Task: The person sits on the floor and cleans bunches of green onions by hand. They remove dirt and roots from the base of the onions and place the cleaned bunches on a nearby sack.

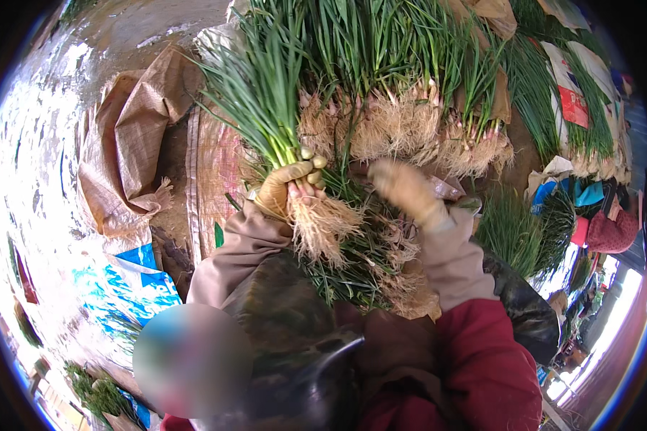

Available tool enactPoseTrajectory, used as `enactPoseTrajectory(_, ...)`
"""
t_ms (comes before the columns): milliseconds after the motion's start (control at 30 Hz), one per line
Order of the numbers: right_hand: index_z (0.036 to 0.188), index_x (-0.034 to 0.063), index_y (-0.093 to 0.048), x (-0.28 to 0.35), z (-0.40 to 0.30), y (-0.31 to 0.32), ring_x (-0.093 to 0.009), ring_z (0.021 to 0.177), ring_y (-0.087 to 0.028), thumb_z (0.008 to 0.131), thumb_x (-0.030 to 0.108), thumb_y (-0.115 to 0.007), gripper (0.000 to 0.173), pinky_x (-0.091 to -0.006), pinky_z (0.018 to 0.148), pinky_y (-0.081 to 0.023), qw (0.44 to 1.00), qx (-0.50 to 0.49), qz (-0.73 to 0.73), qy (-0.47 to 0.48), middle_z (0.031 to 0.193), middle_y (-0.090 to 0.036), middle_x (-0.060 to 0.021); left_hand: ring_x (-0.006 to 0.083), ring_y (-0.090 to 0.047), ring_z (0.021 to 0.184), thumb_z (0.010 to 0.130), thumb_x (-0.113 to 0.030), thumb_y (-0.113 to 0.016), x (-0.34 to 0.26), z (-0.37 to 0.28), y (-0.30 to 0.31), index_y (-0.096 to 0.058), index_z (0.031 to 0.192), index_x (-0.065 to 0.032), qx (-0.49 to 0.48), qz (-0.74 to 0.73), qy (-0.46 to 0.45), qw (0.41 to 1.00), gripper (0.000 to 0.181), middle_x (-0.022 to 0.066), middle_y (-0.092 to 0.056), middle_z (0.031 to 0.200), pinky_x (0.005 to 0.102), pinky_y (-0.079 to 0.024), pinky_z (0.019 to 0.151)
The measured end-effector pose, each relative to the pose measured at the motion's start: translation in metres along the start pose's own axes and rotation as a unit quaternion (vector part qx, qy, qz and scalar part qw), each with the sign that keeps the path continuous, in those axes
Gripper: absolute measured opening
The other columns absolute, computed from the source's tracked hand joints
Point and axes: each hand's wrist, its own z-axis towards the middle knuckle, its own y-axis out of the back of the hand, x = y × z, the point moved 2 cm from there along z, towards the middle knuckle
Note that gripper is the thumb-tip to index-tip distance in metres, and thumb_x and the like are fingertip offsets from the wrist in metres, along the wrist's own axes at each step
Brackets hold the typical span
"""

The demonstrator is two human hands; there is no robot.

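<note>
My left hand (288, 186), in a tan glove, is closed around a bunch of green allium plants (280, 126). Their leaves point up and away, and pale stringy roots (323, 221) hang below the fist. To the right, my right hand (401, 191) is blurred, gloved as well, and I cannot tell whether it holds anything. It is over the loose pile of allium plants (350, 280) in front of my lap, near a row of rooted bunches (393, 126) laid side by side. My forearm hides part of the loose pile.
A crumpled brown woven sack (135, 124) lies left, beside a flat reddish woven sack (213, 178). A blue-and-white sack (124, 285) is nearer me. On the right are more green bunches (590, 129) and another person's dark red sleeve (612, 231).
</note>
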Motion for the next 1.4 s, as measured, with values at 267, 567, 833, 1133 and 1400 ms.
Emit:
enactPoseTrajectory(267, 0.089, 0.0062, -0.060, 0.016, 0.115, 0.047, -0.013, 0.065, -0.054, 0.083, 0.015, -0.060, 0.011, -0.0271, 0.059, -0.046, 0.963, -0.211, 0.074, -0.152, 0.075, -0.058, -0.0068, 0.0151, -0.058, 0.070, 0.081, 0.000, -0.058, 0.009, 0.006, 0.007, -0.054, 0.097, -0.0082, -0.066, -0.004, 0.031, 0.997, 0.019, 0.0082, -0.062, 0.094, 0.0326, -0.051, 0.061)
enactPoseTrajectory(567, 0.095, 0.0060, -0.058, -0.048, 0.028, 0.065, -0.003, 0.045, -0.036, 0.087, 0.020, -0.058, 0.016, -0.0155, 0.036, -0.027, 0.874, -0.177, 0.435, -0.126, 0.071, -0.057, -0.0002, 0.0207, -0.061, 0.082, 0.082, -0.002, -0.057, 0.017, 0.012, 0.003, -0.054, 0.099, -0.0043, -0.066, 0.007, 0.048, 0.997, 0.018, 0.0130, -0.062, 0.103, 0.0366, -0.053, 0.072)
enactPoseTrajectory(833, 0.097, 0.0042, -0.058, 0.036, 0.004, -0.025, -0.007, 0.062, -0.050, 0.089, 0.023, -0.057, 0.021, -0.0211, 0.055, -0.044, 0.820, -0.130, 0.557, -0.009, 0.073, -0.057, -0.0024, 0.0297, -0.044, 0.122, 0.081, 0.001, -0.055, 0.020, 0.008, -0.003, -0.055, 0.098, -0.0006, -0.071, 0.059, 0.074, 0.993, 0.017, 0.0174, -0.050, 0.125, 0.0368, -0.044, 0.095)
enactPoseTrajectory(1133, 0.085, 0.0047, -0.054, 0.027, 0.016, -0.030, -0.008, 0.058, -0.050, 0.091, 0.026, -0.052, 0.023, -0.0174, 0.050, -0.042, 0.886, -0.201, 0.409, -0.091, 0.074, -0.057, -0.0020, 0.0197, -0.061, 0.072, 0.080, -0.007, -0.058, 0.023, 0.015, 0.012, -0.050, 0.118, 0.0035, -0.068, 0.050, 0.095, 0.992, 0.040, 0.0164, -0.060, 0.107, 0.0253, -0.052, 0.054)
enactPoseTrajectory(1400, 0.093, -0.0004, -0.053, 0.054, 0.076, -0.038, -0.022, 0.062, -0.060, 0.082, 0.033, -0.062, 0.036, -0.0347, 0.058, -0.047, 0.970, -0.176, 0.159, -0.057, 0.071, -0.060, -0.0114, 0.0245, -0.061, 0.061, 0.076, -0.005, -0.059, 0.020, 0.011, 0.014, -0.059, 0.088, 0.0065, -0.110, 0.143, 0.088, 0.980, 0.017, 0.0168, -0.062, 0.074, 0.0314, -0.051, 0.053)
